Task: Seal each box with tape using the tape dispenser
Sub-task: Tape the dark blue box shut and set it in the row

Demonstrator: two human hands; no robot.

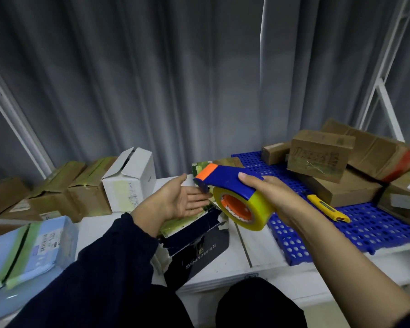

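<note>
Grey curtain (152, 79) behind, white surface (258, 252) in front of me, boxes piled on both sides. The one I'm working on is the dark box (199, 252), sitting right under my hands near the front edge, with pretty ragged, torn flaps.

My right hand (268, 192) is wrapped around the dispenser (225, 179) in the air above that box, thumb on top, the other fingers tucked under the tape (258, 209). My left hand (180, 200) is palm up with its fingers (197, 197) straight and apart, the tips just beside the dispenser's front end. It holds nothing.

What worries me from here:

- The cutting teeth are at that front end, right where my left fingertips are. If I fish for the tape tail without looking, I'd guess that's a nick.
- I can't see a loose tail at all. If it's stuck back on the roll, I'll be picking at it with a nail and probably splitting it.
- Torn cardboard is bad for sticking. The tape may grab the fuzz and peel off, or the flaps may pop up since neither hand is pressing them down.
- The box looks close to the edge, so a hard pull could drag it off toward my lap.

A yellow cutter (327, 208) lies on the blue mat (365, 228) to my right. I can't tell if its blade is out.
</note>
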